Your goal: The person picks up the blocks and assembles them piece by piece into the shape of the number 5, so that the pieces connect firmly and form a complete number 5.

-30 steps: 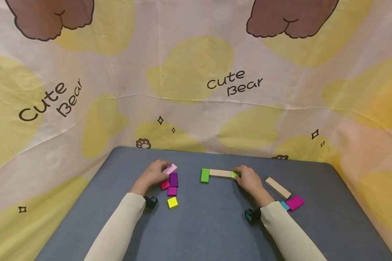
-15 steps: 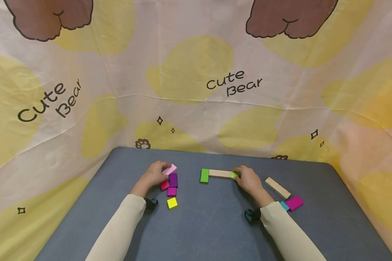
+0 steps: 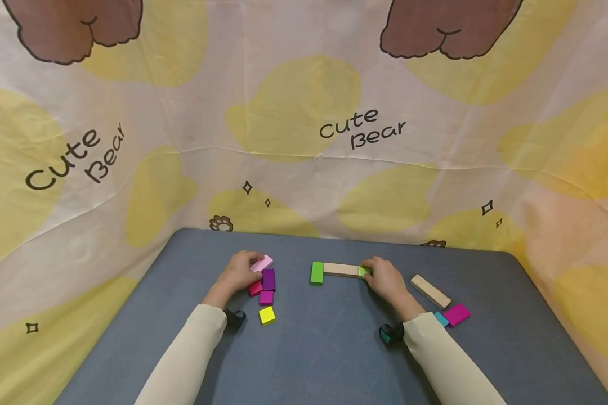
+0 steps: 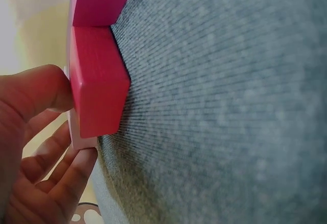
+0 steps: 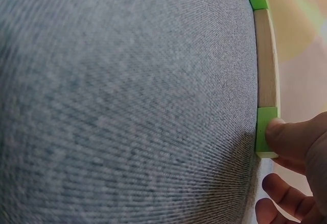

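Note:
My left hand [image 3: 239, 271] holds a pale pink block [image 3: 262, 263] between thumb and fingers. Right beside it lie a purple block [image 3: 268, 279] and a red block [image 3: 255, 289]; the red one fills the middle of the left wrist view, close to the thumb. A magenta block [image 3: 266, 298] and a yellow block [image 3: 267, 315] continue toward the near side. My right hand [image 3: 385, 278] pinches a light green block [image 5: 265, 129], partly hidden by the thumb. That block meets the right end of a wooden plank [image 3: 341, 270], whose left end touches a green block [image 3: 317, 273].
To the right of my right hand, a second wooden plank [image 3: 430, 291] lies at a slant. Near its lower end are a blue block [image 3: 441, 319], partly behind the sleeve, and a magenta block [image 3: 457, 315]. A patterned cloth [image 3: 294, 129] hangs behind the grey table [image 3: 309, 360].

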`<state>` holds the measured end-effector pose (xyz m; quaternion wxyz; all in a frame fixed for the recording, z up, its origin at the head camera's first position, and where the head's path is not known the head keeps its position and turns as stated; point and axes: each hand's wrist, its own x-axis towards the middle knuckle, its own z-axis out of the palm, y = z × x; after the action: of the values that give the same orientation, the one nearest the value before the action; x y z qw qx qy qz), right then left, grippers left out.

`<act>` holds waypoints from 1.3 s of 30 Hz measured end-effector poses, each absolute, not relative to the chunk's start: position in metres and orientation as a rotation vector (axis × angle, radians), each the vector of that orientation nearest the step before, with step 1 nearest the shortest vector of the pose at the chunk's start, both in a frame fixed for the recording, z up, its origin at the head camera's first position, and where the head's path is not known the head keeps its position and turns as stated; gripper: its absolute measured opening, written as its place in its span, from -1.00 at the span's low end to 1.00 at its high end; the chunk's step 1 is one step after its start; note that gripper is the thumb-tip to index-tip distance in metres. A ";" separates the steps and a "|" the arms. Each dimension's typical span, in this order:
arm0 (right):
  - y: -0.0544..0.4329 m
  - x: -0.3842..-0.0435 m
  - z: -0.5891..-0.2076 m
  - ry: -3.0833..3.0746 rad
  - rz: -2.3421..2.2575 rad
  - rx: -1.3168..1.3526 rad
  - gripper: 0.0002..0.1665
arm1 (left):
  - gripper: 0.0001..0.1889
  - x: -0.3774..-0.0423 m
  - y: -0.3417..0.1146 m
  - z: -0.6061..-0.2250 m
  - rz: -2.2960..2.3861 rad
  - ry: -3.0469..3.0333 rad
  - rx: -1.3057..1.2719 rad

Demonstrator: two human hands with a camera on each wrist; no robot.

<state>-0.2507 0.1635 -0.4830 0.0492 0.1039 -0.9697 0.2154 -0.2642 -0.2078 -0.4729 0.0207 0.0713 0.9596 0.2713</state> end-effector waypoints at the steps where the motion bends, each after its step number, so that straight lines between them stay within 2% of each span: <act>1: 0.163 -0.250 -0.483 -2.949 0.654 0.319 -0.69 | -0.56 -0.264 -0.208 -0.473 0.841 2.983 0.222; 23: 0.165 -0.252 -0.480 -2.965 0.633 0.339 -0.70 | -0.49 -0.234 -0.190 -0.458 0.974 3.088 0.063; 39: 0.166 -0.252 -0.481 -2.974 0.637 0.357 -0.70 | -0.56 -0.201 -0.147 -0.458 1.115 3.093 0.177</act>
<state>-0.2523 0.1663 -0.4806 0.0397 0.1165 -0.9704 0.2078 -0.2010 -0.1466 -0.4584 -0.0754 0.0535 0.9367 0.3377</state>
